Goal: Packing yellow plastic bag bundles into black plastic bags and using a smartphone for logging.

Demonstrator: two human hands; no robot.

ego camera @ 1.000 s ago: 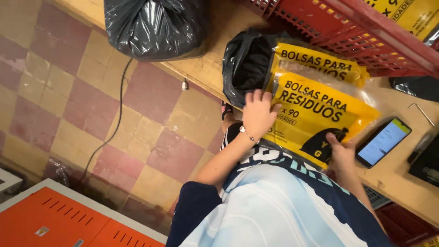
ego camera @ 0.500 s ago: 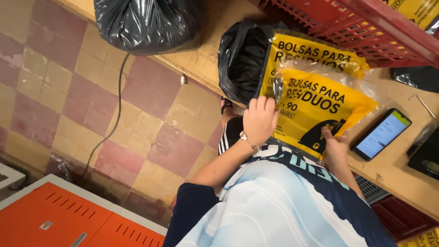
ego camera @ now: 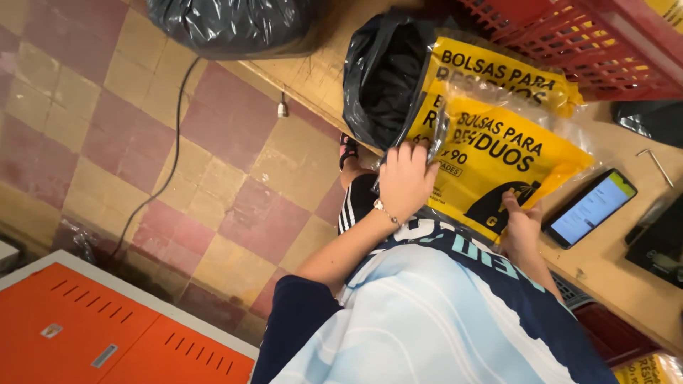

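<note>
Left hand [ego camera: 405, 178]: fingers curled, grip closed on the upper edge of the yellow packet [ego camera: 498, 153].
Right hand [ego camera: 521, 224]: grip pinching its lower corner.
Packet: glossy yellow plastic, crinkled, lying on the wooden surface [ego camera: 605, 263] beside a phone [ego camera: 589, 208].

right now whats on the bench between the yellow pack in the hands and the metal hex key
In the head view, a phone with its screen lit lies on the wooden bench, between the yellow pack and the hex key, apart from both.
</note>
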